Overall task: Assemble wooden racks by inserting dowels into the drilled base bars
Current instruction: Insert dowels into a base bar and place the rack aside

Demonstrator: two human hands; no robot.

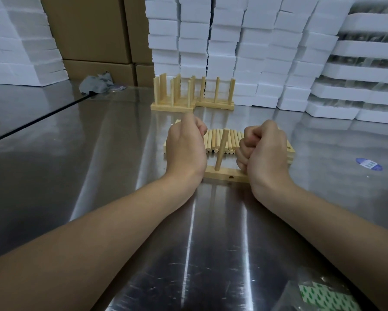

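Both hands are up over a shiny metal table (121, 153). The left hand (186, 151) is curled into a fist, with the thumb on top. The right hand (264, 153) is a fist too, and its fingers (244, 151) are tucked in tight. I cannot tell if either fist has something inside.

A bar (224, 173) lies flat on the table between the two hands. Its left end goes under the left wrist. Its right end is hidden by the right hand. One dowel (222, 151) stands in a hole in the bar and leans a little. A small hole (231, 176) shows on the front side of the bar.

Just behind the bar, loose dowels (215, 140) lie side by side in a row. They rest on more bars (290, 151), which stick out past the right hand.

Farther back stand two racks (174, 95) with dowels pointing up. They sit next to each other and touch.

White foam blocks (211, 41) are piled high behind the racks and off to both sides. Brown boxes (87, 30) stand at the back left. A grey rag (96, 83) lies near the boxes. A blue sticker (369, 164) is on the table to the right. A clear bag (323, 295) with green and white sheets lies at the bottom right.
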